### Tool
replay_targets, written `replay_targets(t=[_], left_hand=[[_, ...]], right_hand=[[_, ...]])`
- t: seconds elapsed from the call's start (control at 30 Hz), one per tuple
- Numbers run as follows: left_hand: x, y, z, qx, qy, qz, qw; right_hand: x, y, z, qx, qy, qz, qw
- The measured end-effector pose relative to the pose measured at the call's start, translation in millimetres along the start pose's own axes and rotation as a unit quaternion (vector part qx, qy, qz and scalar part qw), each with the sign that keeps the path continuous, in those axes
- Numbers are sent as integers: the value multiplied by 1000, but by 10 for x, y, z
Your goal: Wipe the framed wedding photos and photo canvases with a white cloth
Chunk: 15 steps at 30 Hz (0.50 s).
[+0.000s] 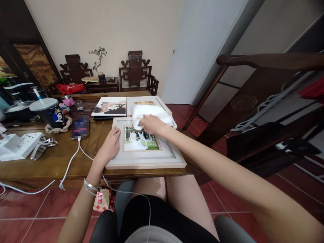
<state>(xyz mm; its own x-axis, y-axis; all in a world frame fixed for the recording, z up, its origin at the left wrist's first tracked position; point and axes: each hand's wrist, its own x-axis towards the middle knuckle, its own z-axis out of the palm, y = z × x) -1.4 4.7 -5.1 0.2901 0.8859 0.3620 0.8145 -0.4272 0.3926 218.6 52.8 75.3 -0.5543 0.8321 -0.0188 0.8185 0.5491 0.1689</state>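
Framed photo (pixel 141 158) lies flat at the near edge of the wooden worktop (pixel 50 162). At its upper edge the right hand (pixel 151 124) is closed on a white cloth (pixel 155 112). The left hand (pixel 110 145), open and flat, rests on the left border of the frame. Just behind lies a second frame (pixel 144 100), and a phone (pixel 80 127) lies to the left.

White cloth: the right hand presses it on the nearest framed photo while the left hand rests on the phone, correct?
No. The head view shows the left hand resting on the left border of the framed photo, not on the phone. The right hand does press the white cloth on that photo.
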Motion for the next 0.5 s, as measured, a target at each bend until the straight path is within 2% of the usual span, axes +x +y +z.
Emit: replay_targets(t=[0.1,0.2,0.37,0.5], left_hand=[[-5,-20,11,-1,6,4,1000],[-3,-43,23,-4,13,13,1000],[13,-74,44,-16,24,10,1000],[23,-89,57,-8,29,14,999]], right_hand=[[-216,270,-26,-10,-33,49,998],[-383,400,-53,-13,-49,72,996],[-686,282,-114,0,-73,54,996],[-1144,100,-211,48,-98,0,994]])
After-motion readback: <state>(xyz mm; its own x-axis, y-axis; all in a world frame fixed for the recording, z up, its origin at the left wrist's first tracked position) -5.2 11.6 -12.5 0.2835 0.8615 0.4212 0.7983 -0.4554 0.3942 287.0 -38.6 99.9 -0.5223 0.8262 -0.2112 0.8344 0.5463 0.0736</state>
